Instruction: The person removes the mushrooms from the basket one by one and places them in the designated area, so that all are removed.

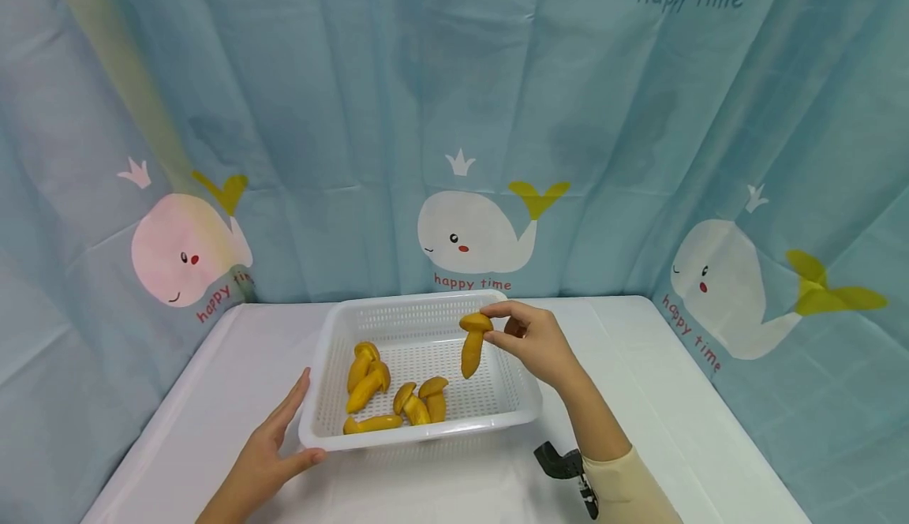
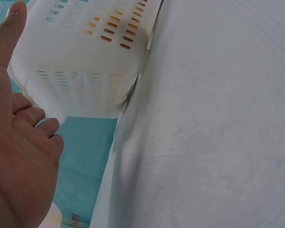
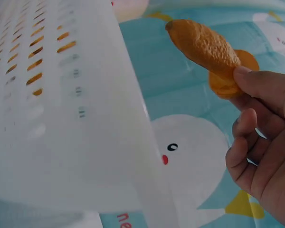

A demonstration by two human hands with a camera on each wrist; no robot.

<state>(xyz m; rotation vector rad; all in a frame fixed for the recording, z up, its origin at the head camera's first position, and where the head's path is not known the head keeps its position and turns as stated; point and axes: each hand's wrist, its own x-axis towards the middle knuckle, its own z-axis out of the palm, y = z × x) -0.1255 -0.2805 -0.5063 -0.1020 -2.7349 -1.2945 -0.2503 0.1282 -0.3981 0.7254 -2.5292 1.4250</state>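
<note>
My right fingers [image 1: 506,309] pinch a mushroom [image 1: 472,353] near its cap, so its stem hangs over the basket [image 1: 483,425]; my left fingers [image 1: 289,407], loosely extended, presumably steady the basket's left side.

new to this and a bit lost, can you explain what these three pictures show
No machine here: a person works with bare hands. The wide picture comes from a camera on the head, looking forward and down; the other two come from cameras on the left and right wrists. On the white table sits a white basket with five yellow mushrooms inside. The right hand pinches another mushroom near its cap, over the basket; the left hand is at the basket's left side.
</note>
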